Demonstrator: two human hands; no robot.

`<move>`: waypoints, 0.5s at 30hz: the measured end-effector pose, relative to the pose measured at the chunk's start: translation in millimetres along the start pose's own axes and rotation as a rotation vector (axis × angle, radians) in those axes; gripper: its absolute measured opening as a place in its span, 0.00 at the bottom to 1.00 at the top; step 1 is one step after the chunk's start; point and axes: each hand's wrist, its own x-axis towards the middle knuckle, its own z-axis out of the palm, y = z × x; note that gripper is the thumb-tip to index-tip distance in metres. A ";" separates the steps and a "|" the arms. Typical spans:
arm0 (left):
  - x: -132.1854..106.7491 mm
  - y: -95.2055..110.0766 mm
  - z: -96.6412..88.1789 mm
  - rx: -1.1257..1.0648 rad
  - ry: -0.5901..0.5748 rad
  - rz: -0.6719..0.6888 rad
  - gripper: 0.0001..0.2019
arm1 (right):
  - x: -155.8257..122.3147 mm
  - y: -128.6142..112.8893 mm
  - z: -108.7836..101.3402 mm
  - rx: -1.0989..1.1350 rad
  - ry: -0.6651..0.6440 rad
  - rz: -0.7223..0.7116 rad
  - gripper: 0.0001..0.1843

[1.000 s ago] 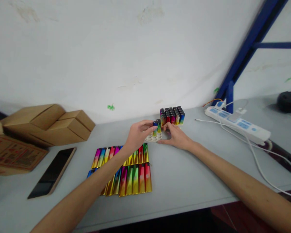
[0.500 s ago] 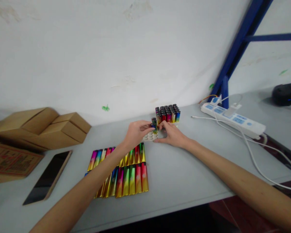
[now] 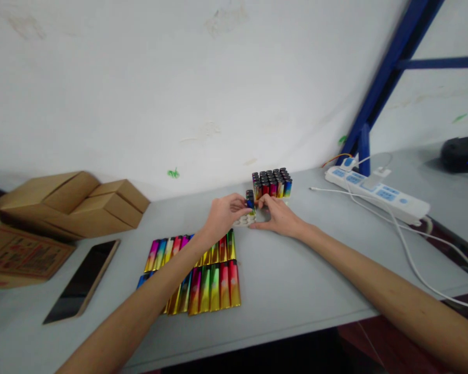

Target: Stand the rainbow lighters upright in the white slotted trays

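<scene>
Left hand (image 3: 226,213) pinching lighter (image 3: 250,203), right hand (image 3: 280,216) spread beside white tray (image 3: 243,221); grey table (image 3: 292,280) (scuffed wall (image 3: 218,78) behind).

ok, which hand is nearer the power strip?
Right. The right hand is left of the power strip; the left hand is farther left, beyond the right one.

The slim rainbow-coloured lighters (image 3: 214,288) lying in two rows look very glossy, like polished metal foil. The brown folded cardboard boxes (image 3: 54,193) have a matt paper surface. The dark rectangular phone (image 3: 81,280) shows a shiny, glass-like face. The long white power strip (image 3: 386,195) appears of smooth plastic, and the flat grey tabletop (image 3: 288,283) looks smooth and rather matt.
</scene>
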 end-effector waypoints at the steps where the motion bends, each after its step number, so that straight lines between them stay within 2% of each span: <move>1: -3.7 1.4 -3.4 0.029 0.000 0.002 0.20 | -0.2 0.1 0.2 0.000 0.002 0.002 0.30; 3: -16.3 5.1 -13.3 0.168 0.045 0.030 0.18 | -0.3 0.1 0.3 -0.002 0.002 0.008 0.30; 5: -35.8 9.6 -24.3 0.411 0.105 0.093 0.15 | -0.3 0.2 0.3 -0.005 -0.006 0.013 0.30; 8: -72.3 17.6 -32.4 0.685 0.107 0.187 0.13 | 0.1 1.0 0.1 -0.010 -0.016 0.010 0.29; 12: -110.0 30.9 -18.6 0.902 0.030 0.213 0.13 | 0.3 2.4 0.2 0.005 -0.012 0.011 0.30; 15: -117.6 39.7 -1.6 1.017 0.008 0.220 0.12 | 0.0 2.5 0.1 0.014 -0.015 0.015 0.30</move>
